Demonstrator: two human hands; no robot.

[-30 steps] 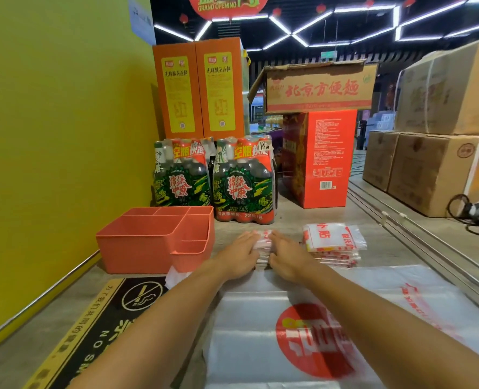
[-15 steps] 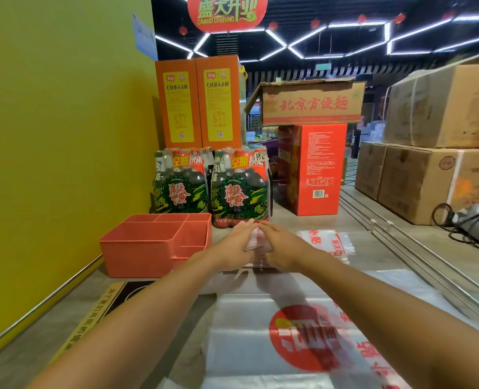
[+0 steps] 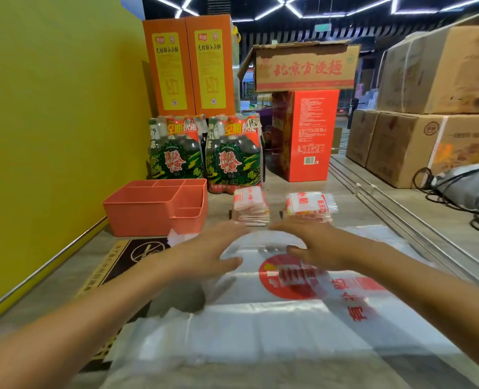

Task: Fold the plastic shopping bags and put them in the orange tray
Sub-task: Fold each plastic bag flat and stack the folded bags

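Both hands are seen spread flat, fingers straight and released, nothing grasped: the left hand (image 3: 204,252) and right hand (image 3: 309,242) hover over or lightly touch the far end of a flat plastic bag (image 3: 260,327) lying on the tabletop (image 3: 401,217); contact cannot be told through the blur. Judged step: starting the fold of this bag. Just beyond the fingertips two stacks of folded bags are noted, a left stack (image 3: 249,206) and a right stack (image 3: 309,206), both outside the orange tray (image 3: 137,210), which sits beyond and to the left of the left fingers, its compartments showing nothing inside. For a good fold, the film would best be pressed flat and air smoothed out from the middle toward the edges before the far edge is drawn back toward the body; thin plastic is likely to slide and spring open, so each crease should be held down. Room: the yellow wall (image 3: 50,122) closes the left side, grooved rails (image 3: 386,203) run right of the right fingers, bottle packs (image 3: 204,155) stand behind the tray. The open path to the tray is left-forward, and short.
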